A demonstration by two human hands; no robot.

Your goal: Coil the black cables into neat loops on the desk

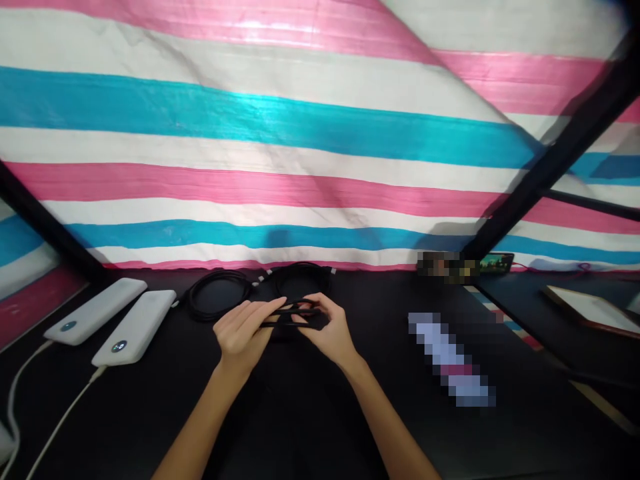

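My left hand and my right hand meet over the black table, a little left of centre. Both are closed on a small bundle of black cable held flat between them. The left fingers lie along its near side, and the right fingers pinch its right end. Just beyond my hands lie two coils of black cable, one on the left and one on the right.
Two white power banks lie at the left with white leads running toward me. A blurred-out object lies to the right. A striped pink, blue and white tarp hangs behind. A tablet-like slab sits far right.
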